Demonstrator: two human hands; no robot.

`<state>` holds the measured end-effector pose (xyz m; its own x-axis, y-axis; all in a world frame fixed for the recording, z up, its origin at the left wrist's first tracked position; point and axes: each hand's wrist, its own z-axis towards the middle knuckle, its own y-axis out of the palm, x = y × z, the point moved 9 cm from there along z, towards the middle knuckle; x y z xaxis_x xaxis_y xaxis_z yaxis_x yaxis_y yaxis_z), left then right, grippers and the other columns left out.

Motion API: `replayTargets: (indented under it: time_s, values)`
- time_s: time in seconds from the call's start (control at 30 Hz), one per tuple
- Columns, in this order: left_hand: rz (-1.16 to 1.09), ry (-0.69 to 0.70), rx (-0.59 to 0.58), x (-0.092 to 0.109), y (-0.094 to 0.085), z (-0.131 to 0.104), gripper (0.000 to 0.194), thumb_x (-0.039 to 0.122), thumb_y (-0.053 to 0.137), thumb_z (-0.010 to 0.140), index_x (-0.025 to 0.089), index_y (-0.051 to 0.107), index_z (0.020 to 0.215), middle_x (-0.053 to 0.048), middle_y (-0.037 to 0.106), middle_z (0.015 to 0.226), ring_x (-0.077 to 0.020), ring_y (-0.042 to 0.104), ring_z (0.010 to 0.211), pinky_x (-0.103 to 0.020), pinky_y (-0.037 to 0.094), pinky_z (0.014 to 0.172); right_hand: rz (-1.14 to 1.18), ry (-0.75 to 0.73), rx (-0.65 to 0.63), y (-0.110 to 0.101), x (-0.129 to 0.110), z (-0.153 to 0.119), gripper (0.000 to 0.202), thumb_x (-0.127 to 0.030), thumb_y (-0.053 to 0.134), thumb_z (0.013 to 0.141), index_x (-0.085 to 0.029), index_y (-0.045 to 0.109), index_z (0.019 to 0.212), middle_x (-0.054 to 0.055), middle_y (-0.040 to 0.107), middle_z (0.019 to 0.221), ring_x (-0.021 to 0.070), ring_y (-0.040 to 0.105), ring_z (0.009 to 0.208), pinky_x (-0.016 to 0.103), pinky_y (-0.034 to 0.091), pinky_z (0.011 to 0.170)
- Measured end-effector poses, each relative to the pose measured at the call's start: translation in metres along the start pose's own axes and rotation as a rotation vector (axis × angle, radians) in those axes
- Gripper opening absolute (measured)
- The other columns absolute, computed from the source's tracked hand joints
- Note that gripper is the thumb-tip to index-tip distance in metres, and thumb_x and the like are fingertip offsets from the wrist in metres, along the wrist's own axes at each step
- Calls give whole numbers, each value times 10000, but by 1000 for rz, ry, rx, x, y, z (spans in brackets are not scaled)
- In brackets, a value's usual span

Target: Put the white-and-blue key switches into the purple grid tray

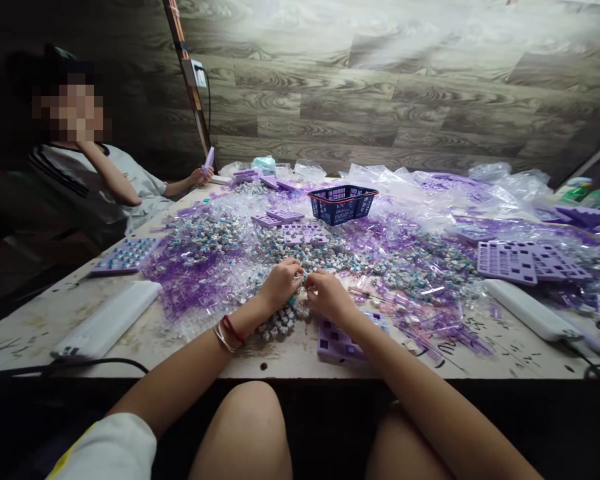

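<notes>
Both hands meet over a pile of small white and blue pieces (pixel 277 323) near the table's front. My left hand (pixel 281 285), with a red band and a silver bangle at its wrist, is closed, fingertips pinched together. Just beside it my right hand (pixel 329 293) is also curled, thumb against fingers. Whatever lies between the fingertips is too small to make out. Partly under my right forearm sits a purple tray with square holes (pixel 341 343). Beyond the hands, another purple tray (pixel 305 235) lies among more of the pieces.
A dark blue basket (pixel 343 205) stands mid-table among purple and clear plastic parts (pixel 195 287). White oblong devices lie left (pixel 110 317) and right (pixel 530 310), with cables. Purple trays (pixel 525 261) rest at right, a filled one (pixel 125 257) at left. A person (pixel 105 173) sits at left.
</notes>
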<state>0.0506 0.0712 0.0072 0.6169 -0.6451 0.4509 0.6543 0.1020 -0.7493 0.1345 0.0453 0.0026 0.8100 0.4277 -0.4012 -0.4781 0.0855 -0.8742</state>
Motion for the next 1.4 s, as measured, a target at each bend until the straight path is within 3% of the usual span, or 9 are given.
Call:
replayTargets:
  time_s: [0.1,0.17,0.23,0.37,0.5,0.83,1.4]
  values:
    - [-53,42,44,10,-5,-1,145,-3,631,754,115,555,790,-25,522,837,-152,528,802,-266,441,752,98,-49,105,-25,-2,-7,245,-52,536,726,-152,652,917,39,556,783,177,544,783,274,442,722]
    - [-77,70,40,17,-4,-3,171,-16,631,746,122,538,787,-15,510,833,-147,518,796,-261,427,742,198,-77,158,-40,-2,-16,232,-63,547,709,-162,661,885,32,543,779,170,545,770,277,457,710]
    - [-88,99,6,24,1,-6,171,-21,609,758,127,531,792,-16,509,845,-148,516,809,-261,421,749,270,-94,129,-47,-4,-26,207,-39,547,674,-161,658,799,36,555,797,160,551,752,272,466,699]
    - [-73,138,-91,34,11,-11,155,-11,561,783,135,535,828,-32,519,899,-163,524,875,-273,429,794,298,-100,-10,-44,-8,-47,214,7,539,623,-168,618,719,22,607,743,147,565,698,254,465,662]
    - [-60,162,-120,38,15,-12,154,-11,551,790,134,537,840,-40,517,915,-167,524,896,-275,436,819,237,-100,-56,-44,-10,-62,199,-5,576,631,-183,628,705,8,653,712,155,585,704,253,439,673]
    - [-46,173,-147,39,19,-13,144,-3,552,806,134,523,835,-42,503,917,-161,520,877,-263,432,804,126,44,-196,-33,-4,-65,197,-31,613,702,-191,727,712,30,724,734,168,642,681,259,446,687]
    - [-6,181,-213,40,26,-15,133,8,563,809,124,538,870,-65,517,971,-186,528,925,-292,442,835,226,-73,-118,-32,-8,-65,231,20,543,654,-168,673,693,10,665,678,133,585,632,229,432,646]
